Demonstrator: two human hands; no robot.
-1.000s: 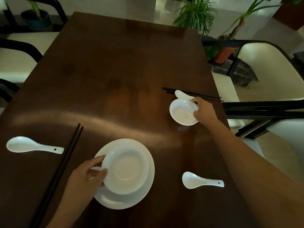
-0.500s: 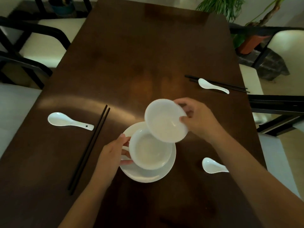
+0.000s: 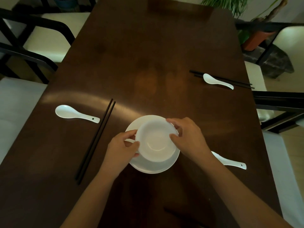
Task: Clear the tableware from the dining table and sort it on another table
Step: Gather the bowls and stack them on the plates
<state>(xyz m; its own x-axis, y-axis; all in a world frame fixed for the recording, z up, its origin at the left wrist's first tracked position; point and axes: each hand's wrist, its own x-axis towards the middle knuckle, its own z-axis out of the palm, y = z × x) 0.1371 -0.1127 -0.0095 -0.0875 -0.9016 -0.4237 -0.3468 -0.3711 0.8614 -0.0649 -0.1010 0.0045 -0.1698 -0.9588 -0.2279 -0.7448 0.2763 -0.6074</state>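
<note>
White bowl (image 3: 156, 142) on white plate (image 3: 154, 167) at centre of dark table (image 3: 148, 55), left hand (image 3: 122, 149) pinching rim at nine o'clock, right hand (image 3: 187, 137) gripping rim at two o'clock, spoon (image 3: 74, 113) and chopsticks (image 3: 95, 140) towards nine o'clock

Home dining room: dark wooden table (image 3: 148, 55), cushioned chairs (image 3: 49, 38), potted plants (image 3: 230, 5).

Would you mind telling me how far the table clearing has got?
Done: bowls appear stacked on the plate. In hand: left hand and right hand grip the stack. Left: three spoons, two chopstick pairs, and all sorting.
</note>
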